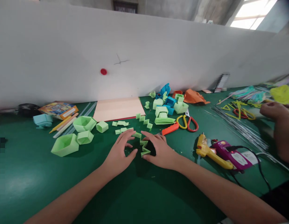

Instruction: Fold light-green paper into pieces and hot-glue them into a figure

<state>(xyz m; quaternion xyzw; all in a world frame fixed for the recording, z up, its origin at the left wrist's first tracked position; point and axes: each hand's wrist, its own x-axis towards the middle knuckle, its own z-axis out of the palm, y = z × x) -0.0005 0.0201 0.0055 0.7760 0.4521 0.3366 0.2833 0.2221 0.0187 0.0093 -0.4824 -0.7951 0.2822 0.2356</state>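
Note:
My left hand point(119, 152) and my right hand point(158, 151) rest close together on the green table point(139, 193). Between them lies the near end of a light green zigzag-folded paper strip point(144, 148). The strip runs away from me toward the pink sheet. My right thumb and fingers pinch its near folds. My left fingers curve over the strip's upper part, touching it with the tips. Several folded green paper boxes point(75, 137) lie to the left of my left hand.
A pink paper sheet point(118, 109) lies at the back. Behind it stands a white partition. Orange cutter point(170, 129), yellow-red scissors point(188, 122), glue guns point(219, 152), and folded paper pieces point(169, 104) lie right. Another person's hand point(275, 110) works at far right.

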